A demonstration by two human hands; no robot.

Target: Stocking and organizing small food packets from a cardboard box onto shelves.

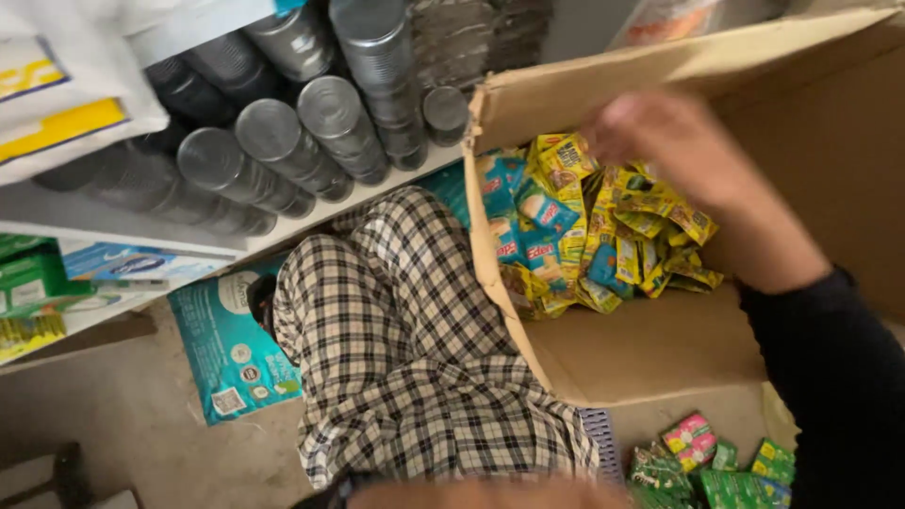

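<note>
The right hand (pixel 660 141) is reaching into the cardboard box (pixel 650 353) at two o'clock, its blurred grip unreadable, touching yellow sachets (pixel 613 226).

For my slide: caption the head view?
Right hand reaching into a cardboard box of yellow sachets beside shelved tins.

The right hand (pixel 674 141) reaches forward and down from a dark-sleeved forearm entering at the lower right, wrist bent, fingers seemingly curled though motion blur hides their grip, while a blurred strip of skin at the bottom edge may be the left arm, its hand unseen.
</note>
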